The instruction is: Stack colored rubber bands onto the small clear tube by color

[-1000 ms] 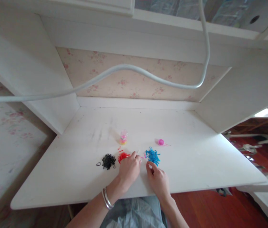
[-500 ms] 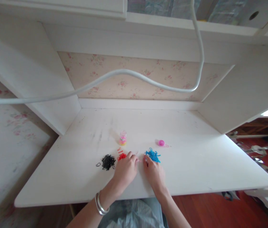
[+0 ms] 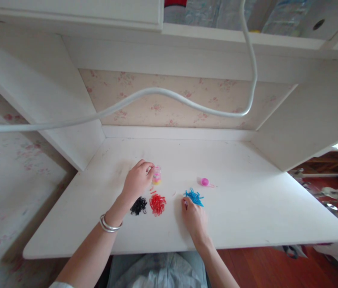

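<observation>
On white desk (image 3: 247, 212) — blue bands (image 3: 195, 197) | floral wallpaper (image 3: 157, 110) behind | reddish floor (image 3: 255, 264) below

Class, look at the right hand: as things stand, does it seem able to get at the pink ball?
Probably yes. The blue bands lie between the right hand and the pink ball, but they look low enough to pass over or around.

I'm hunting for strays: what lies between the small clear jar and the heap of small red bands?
In the head view, a few loose reddish bands lie on the white tabletop between the clear jar and red heap, slightly left.
</observation>
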Tool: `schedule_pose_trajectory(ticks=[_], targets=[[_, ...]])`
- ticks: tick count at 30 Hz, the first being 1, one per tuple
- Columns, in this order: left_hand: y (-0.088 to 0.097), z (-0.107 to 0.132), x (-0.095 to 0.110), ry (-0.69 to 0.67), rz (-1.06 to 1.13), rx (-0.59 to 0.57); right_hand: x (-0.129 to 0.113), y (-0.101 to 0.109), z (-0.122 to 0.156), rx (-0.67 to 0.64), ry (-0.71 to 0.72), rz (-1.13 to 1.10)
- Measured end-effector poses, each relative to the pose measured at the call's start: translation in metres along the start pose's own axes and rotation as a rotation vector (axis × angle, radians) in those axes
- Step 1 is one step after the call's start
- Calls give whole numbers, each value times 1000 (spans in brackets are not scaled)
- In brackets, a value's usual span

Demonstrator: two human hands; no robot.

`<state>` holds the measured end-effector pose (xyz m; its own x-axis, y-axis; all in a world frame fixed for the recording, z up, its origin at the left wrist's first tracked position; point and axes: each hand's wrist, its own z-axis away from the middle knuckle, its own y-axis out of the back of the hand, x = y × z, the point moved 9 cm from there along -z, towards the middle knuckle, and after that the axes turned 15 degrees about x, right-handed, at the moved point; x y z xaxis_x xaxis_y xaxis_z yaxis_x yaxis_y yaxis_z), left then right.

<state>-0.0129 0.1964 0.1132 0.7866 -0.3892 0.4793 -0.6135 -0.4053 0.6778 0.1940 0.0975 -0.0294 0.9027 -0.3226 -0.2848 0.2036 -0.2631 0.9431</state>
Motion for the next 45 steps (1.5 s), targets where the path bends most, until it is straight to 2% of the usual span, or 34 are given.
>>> schedule_pose_trajectory(ticks=[4,10,19,24,31,37,40,43,45], targets=[[-11,0,-6,20,-80,-19,-4,-2,2,-8,16,2],[-12,-1,-5,8,-110,-29,-7,-2,7,5,38,-43],[-27,-4,-2,-51,-79,-196,-8,-1,10,1,33,-100],[-32,-4,-3,-62,-59,-246,-16,8,10,53,49,-245],[-25,2,0,-64,67,-185,-31,22,-11,52,12,-543],[-12,12,-13,-32,122,-75,-29,42,-41,85,4,-487],[-7,20,-19,-25,146,-46,-29,32,-34,-28,67,-387],[-6,28,-23,-14,176,-57,-31,10,-11,-164,140,-255],[-5,35,-26,1,202,-63,-32,0,4,-192,164,-171]])
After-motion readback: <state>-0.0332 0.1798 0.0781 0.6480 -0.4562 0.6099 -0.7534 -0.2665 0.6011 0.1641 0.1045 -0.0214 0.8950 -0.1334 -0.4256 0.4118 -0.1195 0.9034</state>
